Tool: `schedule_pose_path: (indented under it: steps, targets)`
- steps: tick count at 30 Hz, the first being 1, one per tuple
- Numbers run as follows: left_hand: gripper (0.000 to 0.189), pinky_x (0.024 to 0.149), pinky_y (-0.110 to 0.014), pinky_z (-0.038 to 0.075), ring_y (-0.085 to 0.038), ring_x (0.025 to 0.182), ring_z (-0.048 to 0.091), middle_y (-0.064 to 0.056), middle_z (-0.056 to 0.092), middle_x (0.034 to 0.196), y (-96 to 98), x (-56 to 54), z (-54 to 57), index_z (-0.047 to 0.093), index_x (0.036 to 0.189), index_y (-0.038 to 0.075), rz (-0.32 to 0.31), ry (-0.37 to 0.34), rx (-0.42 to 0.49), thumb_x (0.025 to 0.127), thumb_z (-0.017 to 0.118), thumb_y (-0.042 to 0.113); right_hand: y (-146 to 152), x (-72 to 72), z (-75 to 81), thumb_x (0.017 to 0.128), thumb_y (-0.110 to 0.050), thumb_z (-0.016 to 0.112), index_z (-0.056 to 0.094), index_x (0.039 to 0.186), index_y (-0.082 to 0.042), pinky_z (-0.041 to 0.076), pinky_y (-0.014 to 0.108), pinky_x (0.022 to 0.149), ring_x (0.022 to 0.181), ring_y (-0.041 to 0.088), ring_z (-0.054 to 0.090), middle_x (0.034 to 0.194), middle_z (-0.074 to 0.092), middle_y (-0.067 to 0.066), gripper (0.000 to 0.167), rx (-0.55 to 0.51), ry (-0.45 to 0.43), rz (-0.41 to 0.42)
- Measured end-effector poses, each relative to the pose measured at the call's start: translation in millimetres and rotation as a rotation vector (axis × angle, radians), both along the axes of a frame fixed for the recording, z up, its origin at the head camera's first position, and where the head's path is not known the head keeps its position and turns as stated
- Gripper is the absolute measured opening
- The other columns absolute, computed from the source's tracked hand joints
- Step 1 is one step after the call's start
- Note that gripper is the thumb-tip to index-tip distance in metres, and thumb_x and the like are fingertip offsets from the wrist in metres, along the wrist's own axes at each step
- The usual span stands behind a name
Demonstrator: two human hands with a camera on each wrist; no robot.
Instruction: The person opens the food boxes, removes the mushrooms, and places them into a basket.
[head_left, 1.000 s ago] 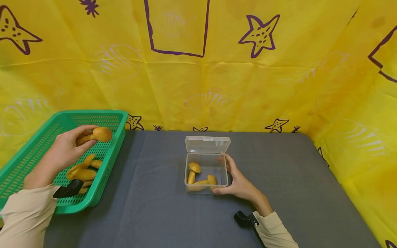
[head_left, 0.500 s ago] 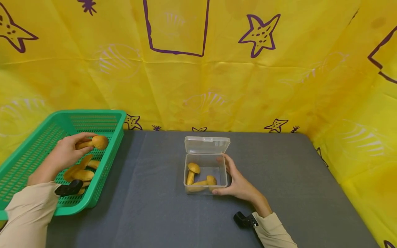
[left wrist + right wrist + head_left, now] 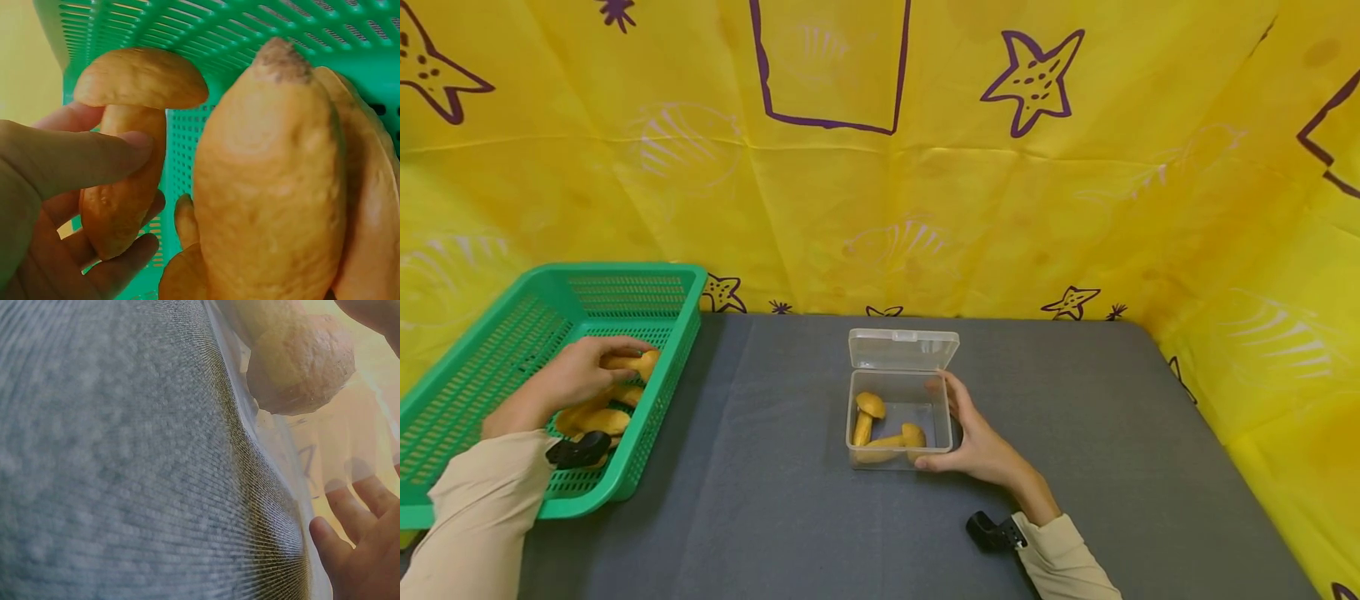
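Observation:
My left hand is down inside the green basket, pinching a yellow-brown mushroom by its stem. In the left wrist view the thumb presses one side of the stem, with fingers behind it and the cap uppermost. Close beside the hand lie several similar mushrooms in the basket. At mid-table my right hand grips the right side of a clear plastic box, thumb at the front corner and fingers toward the back. Inside that box are an upper-left mushroom and a lower one. Its lid stands raised.
Dark grey cloth covers the table, with bare cloth between basket and box. A yellow patterned curtain hangs behind and along the right side. Black wrist cameras sit on both wrists.
Holding the mushroom, my left hand has sunk lower into the basket, toward the mushrooms lying there. The right hand and the box have stayed in place.

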State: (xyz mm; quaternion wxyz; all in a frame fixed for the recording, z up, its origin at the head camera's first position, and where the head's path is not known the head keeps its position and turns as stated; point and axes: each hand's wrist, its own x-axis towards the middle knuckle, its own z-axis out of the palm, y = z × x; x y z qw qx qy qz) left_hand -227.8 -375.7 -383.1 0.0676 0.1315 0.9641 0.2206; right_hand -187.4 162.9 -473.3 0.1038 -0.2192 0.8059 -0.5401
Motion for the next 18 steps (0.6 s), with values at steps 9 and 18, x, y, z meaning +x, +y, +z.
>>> schedule_pose_path:
  steps: [9,18]
  targets:
    - [0.032,0.082,-0.044,0.053,-0.044,0.105,0.064,-0.026,0.068,0.117,1.1,1.5,2.4,0.065,0.128,0.002,0.004,-0.034,0.0,0.096,0.061,0.006,-0.3,-0.2,-0.2,0.07,-0.022,0.091,0.008,0.156,-0.028,0.029,0.063,0.113,0.147,0.039,0.029,0.159,0.029,0.013,0.12,-0.007,-0.003,0.0]
    - [0.036,0.077,-0.041,0.056,-0.049,0.107,0.064,-0.029,0.066,0.119,1.0,0.3,4.3,0.061,0.13,0.0,0.001,-0.021,0.031,0.094,0.059,-0.002,-0.6,0.4,1.4,0.071,-0.021,0.091,0.006,0.157,-0.025,0.029,0.064,0.112,0.146,0.041,0.03,0.159,0.029,0.015,0.121,-0.008,0.008,0.007]
